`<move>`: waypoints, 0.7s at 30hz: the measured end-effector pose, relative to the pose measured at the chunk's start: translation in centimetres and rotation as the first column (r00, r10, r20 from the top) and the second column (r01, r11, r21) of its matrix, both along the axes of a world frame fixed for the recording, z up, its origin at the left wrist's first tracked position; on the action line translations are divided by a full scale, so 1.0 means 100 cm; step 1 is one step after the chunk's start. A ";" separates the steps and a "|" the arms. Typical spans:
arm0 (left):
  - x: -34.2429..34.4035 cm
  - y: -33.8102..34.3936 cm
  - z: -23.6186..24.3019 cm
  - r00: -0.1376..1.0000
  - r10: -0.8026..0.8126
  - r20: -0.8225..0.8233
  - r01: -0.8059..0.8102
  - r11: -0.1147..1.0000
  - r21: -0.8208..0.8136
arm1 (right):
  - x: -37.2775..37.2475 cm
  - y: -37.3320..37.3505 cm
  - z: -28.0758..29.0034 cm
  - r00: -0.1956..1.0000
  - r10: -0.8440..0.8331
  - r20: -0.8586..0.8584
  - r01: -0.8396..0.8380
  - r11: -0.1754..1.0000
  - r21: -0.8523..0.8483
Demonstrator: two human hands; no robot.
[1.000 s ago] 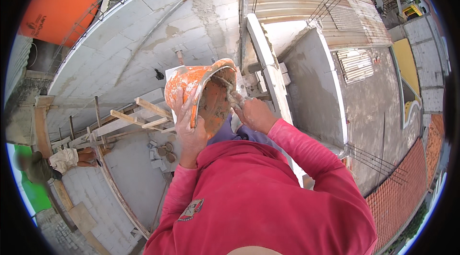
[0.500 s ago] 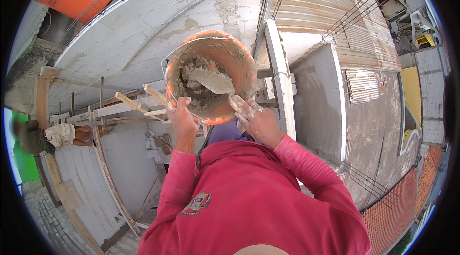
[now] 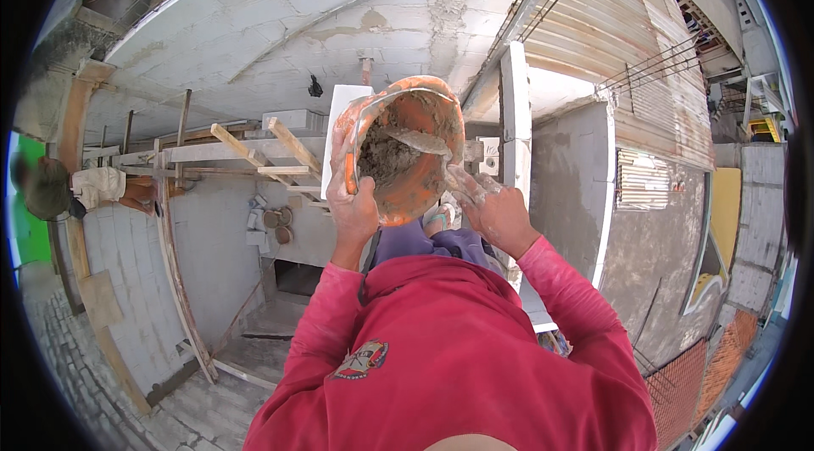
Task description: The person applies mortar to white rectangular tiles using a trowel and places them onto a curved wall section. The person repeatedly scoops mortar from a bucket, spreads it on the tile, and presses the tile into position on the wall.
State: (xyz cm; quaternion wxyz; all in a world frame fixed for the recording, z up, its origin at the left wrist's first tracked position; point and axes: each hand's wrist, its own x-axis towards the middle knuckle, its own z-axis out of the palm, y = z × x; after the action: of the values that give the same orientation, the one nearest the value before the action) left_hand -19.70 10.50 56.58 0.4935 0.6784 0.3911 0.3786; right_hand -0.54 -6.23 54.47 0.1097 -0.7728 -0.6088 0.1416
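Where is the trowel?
In the head view, the trowel is just above the middle, held in the right hand, with its blade inside the orange bucket, by the grey mix.

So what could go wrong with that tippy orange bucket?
The orange bucket tilts in the left hand, so some grey mix might slop over the rim. Only the left hand appears to hold it, so it could slip. The right hand might drop the trowel, perhaps onto the sandalled foot below.
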 end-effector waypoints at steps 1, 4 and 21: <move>-0.005 0.005 -0.004 0.999 0.000 -0.033 0.001 0.999 0.045 | 0.002 0.005 0.008 0.999 -0.036 0.003 0.036 0.999 0.031; -0.012 0.015 -0.009 0.991 -0.037 -0.130 0.063 0.977 0.205 | 0.004 0.021 0.014 0.984 -0.060 -0.167 0.041 0.992 -0.117; 0.052 0.145 -0.070 0.991 -0.115 -0.072 0.102 0.981 -0.164 | 0.087 0.103 -0.029 0.982 -0.144 0.121 0.154 0.985 -0.081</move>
State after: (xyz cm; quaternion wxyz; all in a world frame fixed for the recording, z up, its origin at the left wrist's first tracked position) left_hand -14.48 24.98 49.63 0.5500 0.6717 0.4023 0.2907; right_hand 8.18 4.07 51.52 0.0501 -0.8273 -0.5475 0.1155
